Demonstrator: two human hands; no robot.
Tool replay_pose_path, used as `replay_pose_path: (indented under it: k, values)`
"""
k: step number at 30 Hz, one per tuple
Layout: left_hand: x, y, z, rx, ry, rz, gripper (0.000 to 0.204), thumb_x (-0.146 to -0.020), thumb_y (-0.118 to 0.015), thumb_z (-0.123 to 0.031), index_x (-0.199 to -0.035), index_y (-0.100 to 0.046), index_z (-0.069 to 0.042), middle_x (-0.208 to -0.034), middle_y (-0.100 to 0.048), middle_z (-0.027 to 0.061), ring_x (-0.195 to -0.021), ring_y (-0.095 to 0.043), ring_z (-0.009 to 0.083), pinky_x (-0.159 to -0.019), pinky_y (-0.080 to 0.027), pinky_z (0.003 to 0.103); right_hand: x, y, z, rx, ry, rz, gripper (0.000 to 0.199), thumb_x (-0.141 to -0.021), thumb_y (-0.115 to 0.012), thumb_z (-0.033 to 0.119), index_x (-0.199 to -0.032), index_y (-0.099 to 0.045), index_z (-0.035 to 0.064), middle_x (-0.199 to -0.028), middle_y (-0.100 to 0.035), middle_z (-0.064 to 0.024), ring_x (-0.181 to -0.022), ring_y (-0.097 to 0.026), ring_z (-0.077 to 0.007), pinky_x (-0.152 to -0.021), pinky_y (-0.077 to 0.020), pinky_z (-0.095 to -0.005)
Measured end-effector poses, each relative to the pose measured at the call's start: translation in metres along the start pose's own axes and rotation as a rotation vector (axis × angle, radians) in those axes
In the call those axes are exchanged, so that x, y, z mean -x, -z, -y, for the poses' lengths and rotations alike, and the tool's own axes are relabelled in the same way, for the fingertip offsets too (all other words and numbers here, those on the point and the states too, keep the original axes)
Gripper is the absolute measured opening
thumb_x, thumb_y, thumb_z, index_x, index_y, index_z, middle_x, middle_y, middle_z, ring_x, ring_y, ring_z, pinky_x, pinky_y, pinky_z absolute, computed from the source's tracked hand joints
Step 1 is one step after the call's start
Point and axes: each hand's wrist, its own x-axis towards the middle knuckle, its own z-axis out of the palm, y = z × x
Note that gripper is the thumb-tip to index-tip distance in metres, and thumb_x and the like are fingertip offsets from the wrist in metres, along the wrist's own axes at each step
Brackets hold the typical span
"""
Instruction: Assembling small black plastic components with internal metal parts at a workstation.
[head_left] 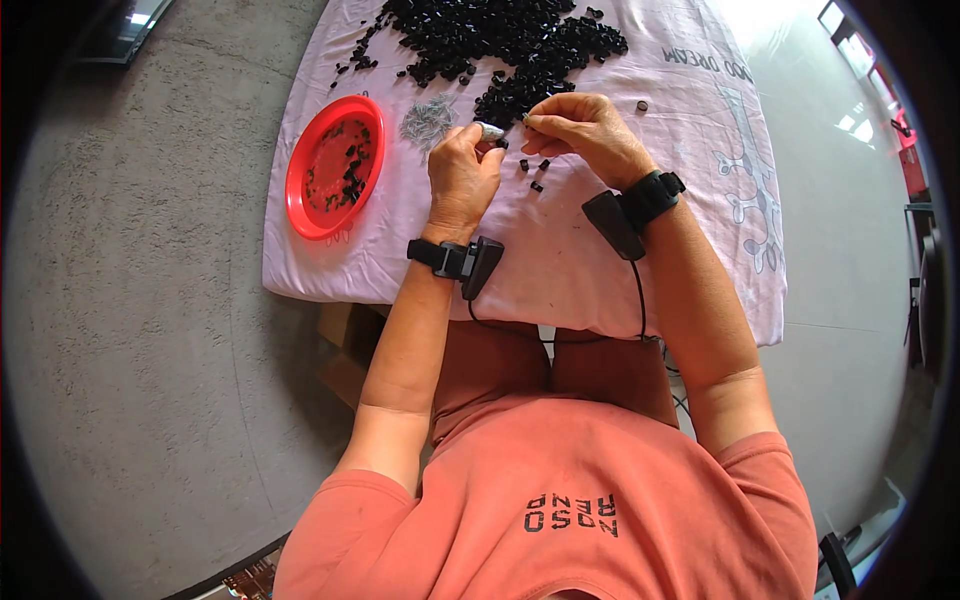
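My left hand point(465, 170) is closed, with a small black piece point(502, 144) between its fingertips. A whitish-grey wrap covers one of its fingers. Just to the right, my right hand point(592, 128) pinches thumb against forefinger; a tiny pale, yellowish bit shows at the tips, too small to name. The two hands almost meet. Below them lie a few loose black pieces point(537, 187). Beyond my hands spreads a big heap of small black pieces point(500, 40). Beside my left hand sits a little pile of thin, silvery, pin-like pieces point(427, 121).
A round red plastic dish point(378, 130) at the left holds some black pieces. One small ring-shaped piece point(642, 106) lies right of my right hand. A pink printed cloth point(570, 270) covers the table. Dark cables run from my wrist straps past the table's near edge.
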Motion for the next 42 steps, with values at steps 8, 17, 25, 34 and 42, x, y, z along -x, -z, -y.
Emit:
replay_pose_path:
  k: [8,17,25,34,42]
  values:
    - [0.004,0.004,0.001,0.046,0.039,-0.013,0.016,-0.081,-0.068,-0.009,-0.096,-0.071,-0.002,-0.086,-0.07,0.0117,-0.072,-0.069,0.0231,-0.069,-0.055,0.035,0.0,0.001,0.0,0.006,-0.007,-0.004,0.022,-0.098,-0.065,0.019,-0.107,-0.068,-0.0003,-0.096,-0.072,-0.0091,-0.086,-0.073,-0.0171,-0.077,-0.0589,-0.0264]
    - [0.005,0.001,-0.009,0.072,-0.022,0.021,0.009,-0.078,-0.071,-0.007,-0.085,-0.069,-0.002,-0.08,-0.066,0.0142,-0.07,-0.066,0.0316,-0.067,-0.053,0.04,0.0,0.001,-0.001,0.01,-0.005,0.004,0.021,-0.098,-0.065,0.018,-0.107,-0.068,-0.0003,-0.095,-0.072,-0.0088,-0.085,-0.073,-0.0164,-0.077,-0.0588,-0.0259]
    - [0.003,0.013,-0.016,0.416,0.198,-0.018,0.012,-0.088,-0.072,-0.01,-0.095,-0.073,-0.001,-0.078,-0.072,0.0072,-0.066,-0.063,0.0089,-0.061,-0.05,0.027,0.0,-0.004,-0.001,0.04,-0.024,0.022,0.019,-0.097,-0.065,0.017,-0.105,-0.068,-0.0005,-0.093,-0.072,-0.0102,-0.083,-0.072,-0.0159,-0.075,-0.0591,-0.0269]
    - [-0.003,0.019,-0.029,0.875,0.368,0.027,0.012,-0.091,-0.071,-0.012,-0.1,-0.073,-0.004,-0.085,-0.071,0.0003,-0.071,-0.06,0.0058,-0.065,-0.043,0.02,-0.001,-0.007,-0.005,0.03,-0.015,0.058,0.019,-0.096,-0.066,0.014,-0.104,-0.068,-0.0033,-0.091,-0.073,-0.0121,-0.083,-0.074,-0.0199,-0.071,-0.0596,-0.0266]
    - [0.0,0.016,-0.032,0.908,0.367,0.017,0.01,-0.09,-0.071,-0.01,-0.096,-0.074,-0.002,-0.081,-0.069,0.0002,-0.07,-0.06,0.0063,-0.064,-0.047,0.022,-0.002,-0.008,-0.007,0.009,-0.006,0.062,0.019,-0.096,-0.066,0.013,-0.104,-0.068,-0.0035,-0.091,-0.073,-0.0127,-0.083,-0.074,-0.0201,-0.071,-0.0602,-0.0265]
